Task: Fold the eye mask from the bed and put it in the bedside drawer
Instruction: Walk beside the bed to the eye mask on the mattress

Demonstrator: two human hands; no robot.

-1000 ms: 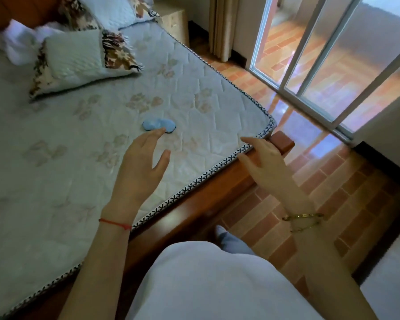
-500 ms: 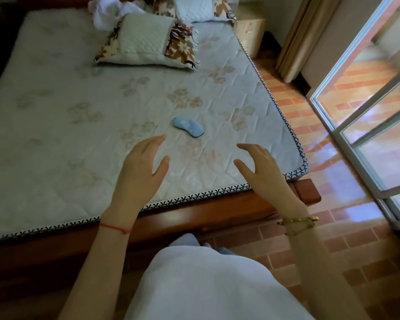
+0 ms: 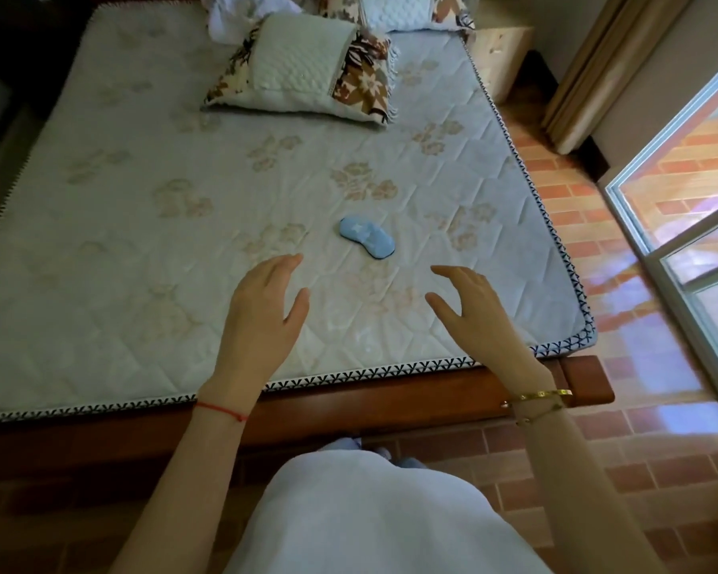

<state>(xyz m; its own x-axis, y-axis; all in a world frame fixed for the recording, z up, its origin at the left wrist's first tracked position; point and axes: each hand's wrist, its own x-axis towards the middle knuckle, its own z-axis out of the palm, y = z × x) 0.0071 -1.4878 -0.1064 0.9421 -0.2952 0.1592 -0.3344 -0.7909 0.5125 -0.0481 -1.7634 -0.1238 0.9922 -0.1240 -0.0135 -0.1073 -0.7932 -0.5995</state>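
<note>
One eye mask (image 3: 366, 241) lies flat and unfolded on the bed (image 3: 142, 242), toward its foot and nearer the window side. It is pale blue, bean-shaped, with a faint lighter mark on its upper lobe, perhaps a star. Two hands hang over the mattress just short of it, touching nothing. The left hand (image 3: 262, 321) has its fingers loosely spread and the right hand (image 3: 473, 312) is likewise spread, curled a little. Two patterned pillows (image 3: 303, 68) sit at the head. One pale bedside cabinet (image 3: 500, 51) stands beyond the far corner, well apart from the mask.
</note>
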